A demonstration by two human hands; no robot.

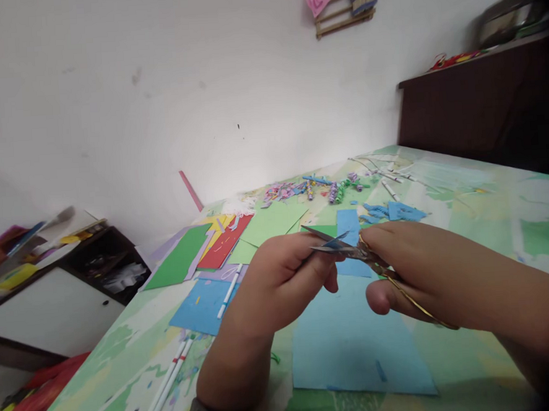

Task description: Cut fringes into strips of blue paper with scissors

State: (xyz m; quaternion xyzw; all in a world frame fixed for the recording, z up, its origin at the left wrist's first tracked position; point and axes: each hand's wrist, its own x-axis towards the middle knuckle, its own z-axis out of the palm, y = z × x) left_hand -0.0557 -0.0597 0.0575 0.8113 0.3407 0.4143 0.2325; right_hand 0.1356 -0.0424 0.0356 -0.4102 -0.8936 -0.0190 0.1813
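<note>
My right hand (413,265) is closed around small gold-handled scissors (346,247), whose open blades point left. My left hand (279,279) is pinched on a small blue paper piece (336,241) held between the blades. Both hands hover above a large light-blue sheet (352,343) lying on the green patterned table (489,217). A smaller blue sheet (348,219) lies just behind the hands.
Green (180,258), red (225,242) and blue (201,306) paper sheets lie to the left, with white paper sticks (167,382) near the front edge. Rolled paper scraps (320,189) litter the far side. A dark cabinet (477,106) stands at right, a low shelf (60,287) at left.
</note>
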